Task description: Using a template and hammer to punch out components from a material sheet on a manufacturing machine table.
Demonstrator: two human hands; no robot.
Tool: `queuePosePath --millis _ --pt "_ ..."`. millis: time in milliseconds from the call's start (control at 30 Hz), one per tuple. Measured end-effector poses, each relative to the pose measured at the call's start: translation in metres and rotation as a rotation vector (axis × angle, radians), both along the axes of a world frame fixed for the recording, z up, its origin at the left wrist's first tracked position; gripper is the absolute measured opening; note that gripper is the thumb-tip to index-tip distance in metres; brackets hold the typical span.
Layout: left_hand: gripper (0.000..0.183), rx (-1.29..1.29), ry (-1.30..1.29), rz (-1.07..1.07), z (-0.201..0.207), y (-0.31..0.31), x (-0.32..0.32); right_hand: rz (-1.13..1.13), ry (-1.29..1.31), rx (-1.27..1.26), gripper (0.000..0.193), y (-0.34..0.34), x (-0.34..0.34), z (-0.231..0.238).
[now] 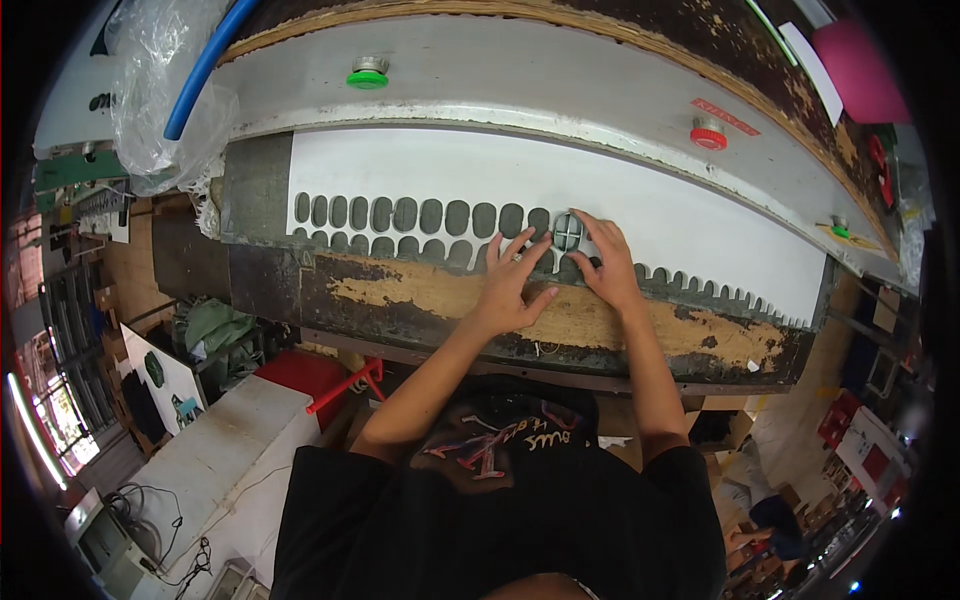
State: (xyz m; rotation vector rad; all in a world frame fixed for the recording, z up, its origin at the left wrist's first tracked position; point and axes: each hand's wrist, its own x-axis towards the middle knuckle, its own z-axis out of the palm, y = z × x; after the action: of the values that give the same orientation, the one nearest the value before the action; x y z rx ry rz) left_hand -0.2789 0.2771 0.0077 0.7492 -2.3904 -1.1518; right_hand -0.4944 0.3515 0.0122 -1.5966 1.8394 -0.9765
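Observation:
A white sheet (680, 220) lies on the dark cutting bed, with a row of oval holes across its left half and cut half-ovals along its near edge. An oval cutting die (567, 233) with cross ribs stands on the sheet at the right end of the hole row. My right hand (610, 265) grips the die's right side between thumb and fingers. Just left of the die, my left hand (510, 290) rests on the sheet's near edge, fingers spread; its fingertips are close to the die, and I cannot tell whether they touch it.
Beyond the sheet runs a grey machine beam (520, 85) with a green button (368, 74) and a red button (708, 134). A worn wooden edge (480, 300) borders the near side. Clear plastic film (165, 100) hangs at the far left. Another person (775, 530) is at the lower right.

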Motion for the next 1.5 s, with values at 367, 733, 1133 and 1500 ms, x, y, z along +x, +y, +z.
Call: queuePosePath --millis 367,733,1133,1500 --pt "0.072 0.045 -0.012 -0.038 0.007 -0.013 0.006 -0.141 -0.062 0.075 0.071 0.007 0.016 0.012" --pt "0.033 0.162 0.699 0.742 0.091 -0.131 0.071 -0.113 0.004 0.229 0.044 0.15 0.126 0.034" --pt "0.027 0.166 0.297 0.473 0.07 -0.052 0.1 -0.206 0.17 0.157 0.04 0.154 0.148 0.034" --pt "0.037 -0.139 -0.257 -0.075 0.061 0.047 0.137 -0.241 0.121 0.117 0.041 0.165 0.134 0.047"
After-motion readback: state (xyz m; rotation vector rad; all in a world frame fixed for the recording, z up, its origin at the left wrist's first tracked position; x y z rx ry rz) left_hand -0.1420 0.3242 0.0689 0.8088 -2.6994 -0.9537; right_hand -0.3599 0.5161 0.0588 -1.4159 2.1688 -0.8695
